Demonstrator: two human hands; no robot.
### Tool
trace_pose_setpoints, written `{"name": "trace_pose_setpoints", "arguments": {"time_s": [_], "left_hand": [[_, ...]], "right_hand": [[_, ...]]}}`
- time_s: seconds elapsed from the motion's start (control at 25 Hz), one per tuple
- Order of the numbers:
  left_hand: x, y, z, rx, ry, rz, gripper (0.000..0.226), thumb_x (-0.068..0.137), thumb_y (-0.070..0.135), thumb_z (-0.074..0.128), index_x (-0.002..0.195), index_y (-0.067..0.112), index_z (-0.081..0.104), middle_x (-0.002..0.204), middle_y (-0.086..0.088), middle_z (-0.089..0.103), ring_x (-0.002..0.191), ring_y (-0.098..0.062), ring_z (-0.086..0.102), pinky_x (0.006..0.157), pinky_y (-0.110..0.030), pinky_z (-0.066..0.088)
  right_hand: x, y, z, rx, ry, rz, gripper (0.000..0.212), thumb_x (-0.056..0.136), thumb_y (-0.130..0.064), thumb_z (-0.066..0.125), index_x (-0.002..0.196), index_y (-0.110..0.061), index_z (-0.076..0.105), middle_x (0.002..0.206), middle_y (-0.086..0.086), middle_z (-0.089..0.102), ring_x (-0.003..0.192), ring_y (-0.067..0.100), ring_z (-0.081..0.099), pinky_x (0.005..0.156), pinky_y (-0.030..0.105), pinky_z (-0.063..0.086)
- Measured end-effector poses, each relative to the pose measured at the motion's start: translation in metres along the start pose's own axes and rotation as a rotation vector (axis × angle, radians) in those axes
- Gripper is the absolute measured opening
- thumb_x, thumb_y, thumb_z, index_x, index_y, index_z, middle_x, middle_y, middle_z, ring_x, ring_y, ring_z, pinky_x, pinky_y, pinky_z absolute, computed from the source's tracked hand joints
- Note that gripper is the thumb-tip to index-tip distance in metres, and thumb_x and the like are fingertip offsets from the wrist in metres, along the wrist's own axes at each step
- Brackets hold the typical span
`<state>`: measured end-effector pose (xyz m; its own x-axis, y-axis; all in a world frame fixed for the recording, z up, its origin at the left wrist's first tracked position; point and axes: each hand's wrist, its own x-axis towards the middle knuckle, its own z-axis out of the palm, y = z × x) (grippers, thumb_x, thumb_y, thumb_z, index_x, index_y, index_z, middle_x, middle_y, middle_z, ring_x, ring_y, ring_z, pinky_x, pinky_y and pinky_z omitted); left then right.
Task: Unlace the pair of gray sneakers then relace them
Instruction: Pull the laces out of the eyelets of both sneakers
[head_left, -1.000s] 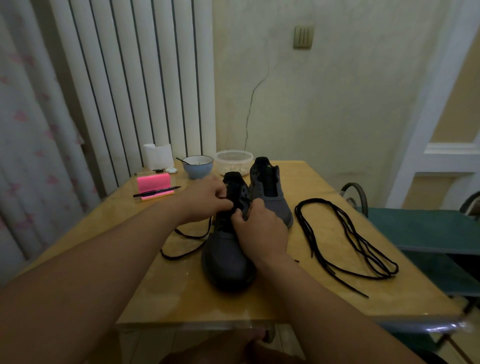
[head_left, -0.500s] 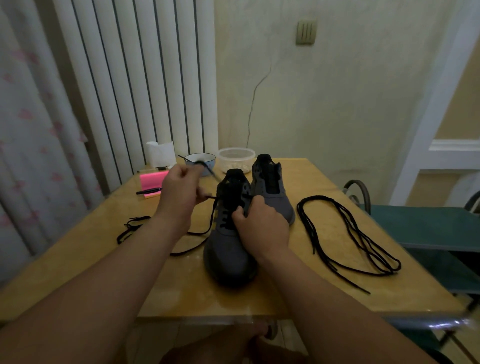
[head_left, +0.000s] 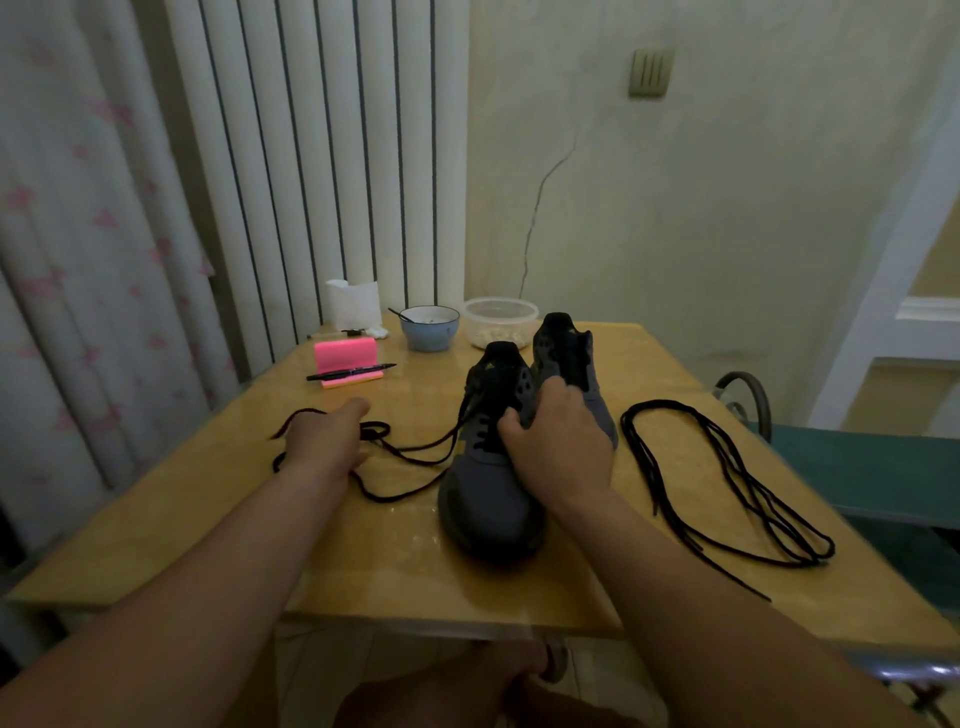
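The right hand (head_left: 558, 447) had its fingers curled over the collar and lace area of the near sneaker (head_left: 493, 467), thumb tucked against the eyelet side, pinning the shoe down at centre frame. The left hand (head_left: 324, 441) lay flat-ish at centre left, fingers stretched forward over the trailing lace (head_left: 410, 449); whether they actually pinched the cord could not be told from this angle.

That lace ran out of the near sneaker's upper eyelets and looped across the table (head_left: 208, 519) toward the left hand, while a few crossings still showed lower on the tongue, so this shoe looked partly unlaced. The far sneaker (head_left: 571, 364), just behind and touching the first, showed no lace at all, and a loose lace (head_left: 727, 483) lay coiled on the right side of the table, so that one looked fully stripped. By my reading, the rest of one unlacing and all the relacing remained.

Room was decent: bare tabletop lower left and in front of the toe. The loose lace trailed close to the right edge. A pen (head_left: 350, 371) on a pink pad (head_left: 345, 356), a blue bowl (head_left: 429, 327) and a clear tub (head_left: 501, 322) crowded the far edge, upper centre.
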<state>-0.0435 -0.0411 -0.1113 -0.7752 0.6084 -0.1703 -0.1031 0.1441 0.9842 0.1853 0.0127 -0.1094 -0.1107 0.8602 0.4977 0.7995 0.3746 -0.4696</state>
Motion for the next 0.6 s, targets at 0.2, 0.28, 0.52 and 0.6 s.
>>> {"name": "trace_pose_setpoints", "arguments": {"time_s": [0.2,0.28,0.52,0.6], "left_hand": [[0.011,0.009,-0.019,0.166,0.271,0.089,0.049,0.096,0.043,0.069,0.116,0.000,0.062,0.132,-0.020,0.057,0.095,-0.031,0.060,0.074,-0.039,0.048],[0.007,0.010,-0.022,0.342,0.075,0.084,0.063,0.101,0.060,0.054,0.089,0.001,0.071,0.099,-0.017,0.072,0.076,-0.028,0.061,0.067,-0.036,0.044],[-0.027,0.017,-0.015,0.609,0.172,0.771,0.040,0.107,0.046,0.044,0.077,0.021,0.054,0.074,-0.004,0.057,0.063,-0.020,0.052,0.054,-0.033,0.039],[-0.053,0.014,0.015,0.598,-0.156,0.785,0.034,0.104,0.050,0.052,0.081,0.025,0.054,0.077,0.000,0.059,0.068,-0.020,0.056,0.058,-0.036,0.044]], "right_hand": [[0.033,-0.008,-0.015,0.011,0.041,-0.283,0.025,0.103,-0.033,0.055,0.124,-0.021,0.064,0.113,0.001,0.051,0.104,0.020,0.053,0.084,0.038,0.052],[0.047,-0.015,-0.021,-0.137,-0.103,-0.369,0.031,0.103,-0.031,0.054,0.131,-0.026,0.066,0.115,0.003,0.052,0.108,0.024,0.053,0.092,0.044,0.051],[0.073,-0.031,-0.029,-0.216,-0.411,-0.333,0.022,0.098,-0.033,0.065,0.118,-0.034,0.076,0.108,-0.004,0.055,0.112,0.026,0.056,0.105,0.052,0.042],[0.079,-0.031,-0.026,-0.155,-0.463,-0.265,0.018,0.094,-0.030,0.071,0.109,-0.033,0.080,0.110,-0.006,0.066,0.111,0.024,0.059,0.105,0.053,0.045]]}}
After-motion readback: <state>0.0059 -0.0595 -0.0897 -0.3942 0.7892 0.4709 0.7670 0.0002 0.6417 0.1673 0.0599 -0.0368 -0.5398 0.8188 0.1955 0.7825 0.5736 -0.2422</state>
